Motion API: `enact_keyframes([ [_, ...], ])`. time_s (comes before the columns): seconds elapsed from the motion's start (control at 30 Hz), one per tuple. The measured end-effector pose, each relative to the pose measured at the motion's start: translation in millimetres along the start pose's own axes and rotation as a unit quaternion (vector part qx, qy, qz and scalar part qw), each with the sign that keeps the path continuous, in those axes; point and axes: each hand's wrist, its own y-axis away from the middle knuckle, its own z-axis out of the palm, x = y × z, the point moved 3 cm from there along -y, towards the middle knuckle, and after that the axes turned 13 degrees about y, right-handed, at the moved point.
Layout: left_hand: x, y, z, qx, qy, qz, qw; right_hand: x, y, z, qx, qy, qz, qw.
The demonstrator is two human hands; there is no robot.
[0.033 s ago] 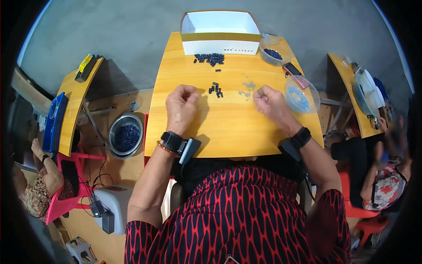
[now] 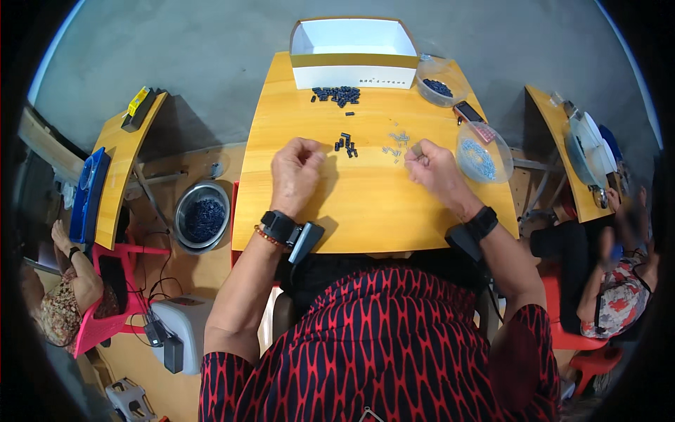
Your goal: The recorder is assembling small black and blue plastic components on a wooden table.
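My left hand [image 2: 296,172] hovers over the yellow table, its fingers curled in a pinch; what they hold, if anything, is hidden. Just to its right lies a small cluster of short dark cylinders [image 2: 346,144]. My right hand [image 2: 437,172] is also closed, thumb against fingers, with a tan cover on one fingertip; no held thing can be made out. Beside it, on the left, small clear pieces [image 2: 395,142] are scattered. To its right stands a clear plastic bowl [image 2: 500,141] of similar small pieces. A larger pile of dark cylinders [image 2: 337,95] sits farther back.
A white box with a gold rim [image 2: 354,76] stands at the table's far edge. Right of it are a clear bowl [image 2: 457,90] with dark parts and a phone-like device [image 2: 467,111]. A metal basin [image 2: 184,235] is on the left. Other people sit on both sides.
My left hand has shifted very slightly to the right. The right hand and the small parts look the same.
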Motion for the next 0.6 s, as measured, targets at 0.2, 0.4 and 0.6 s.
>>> enact_keyframes([
  [0.2,3.2,-13.5,8.4,0.044,-0.084,0.032,0.995,-7.2,8.5,0.8,-0.017,-0.074,0.027,0.997],
  [0.4,-2.8,-22.6,17.0,0.02,-0.195,0.036,0.98,1.3,6.7,8.9,-0.038,-0.114,0.01,0.993],
  [0.6,14.9,-20.1,33.4,-0.001,-0.3,0.084,0.95,-7.2,6.5,3.7,-0.05,-0.13,-0.027,0.99],
])
